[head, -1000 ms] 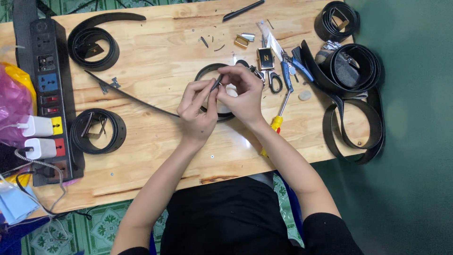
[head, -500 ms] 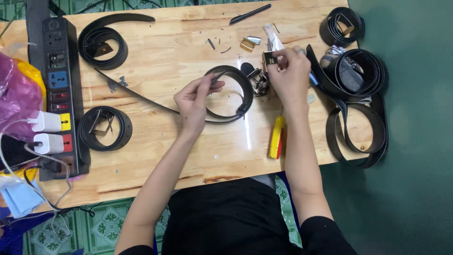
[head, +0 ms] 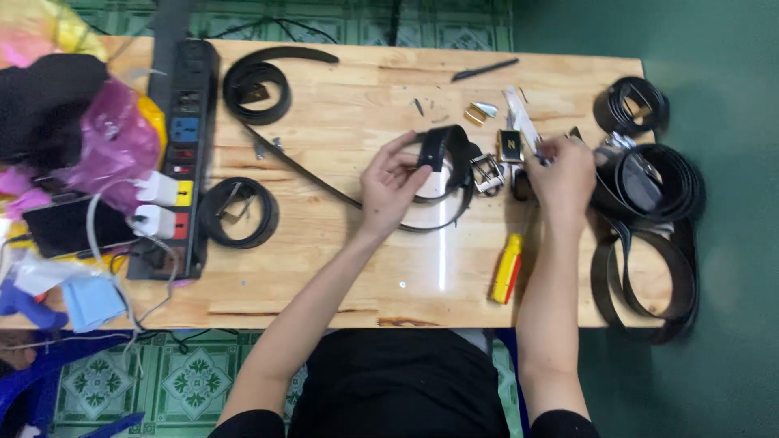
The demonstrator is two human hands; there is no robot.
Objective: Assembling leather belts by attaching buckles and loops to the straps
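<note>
Wood made up the largest thing in view, a pale table point(head: 324, 268) filling the middle of the frame. One black power strip point(head: 185, 154) lay along its nine o'clock edge with two white plugs point(head: 154, 203) seated in it. Four bundles of black belts sat apart from the work: one open coil point(head: 258, 85) at eleven o'clock, one tight coil point(head: 239, 212) at nine, one small roll point(head: 631, 105) at one o'clock, and one heavy pile point(head: 653, 219) at three, hanging over the table's edge. A fifth belt point(head: 450, 182), the one being handled, looped across the centre, its tail running out toward ten o'clock. The left hand point(head: 393, 182) pinched that belt's upright end between thumb and curled fingers. The right hand point(head: 561, 166), at two o'clock from the loop, was closed over something small; what it held I cannot tell. One yellow-and-red screwdriver point(head: 506, 268) lay at five o'clock. Two metal buckles point(head: 497, 162) rested between the hands.
</note>
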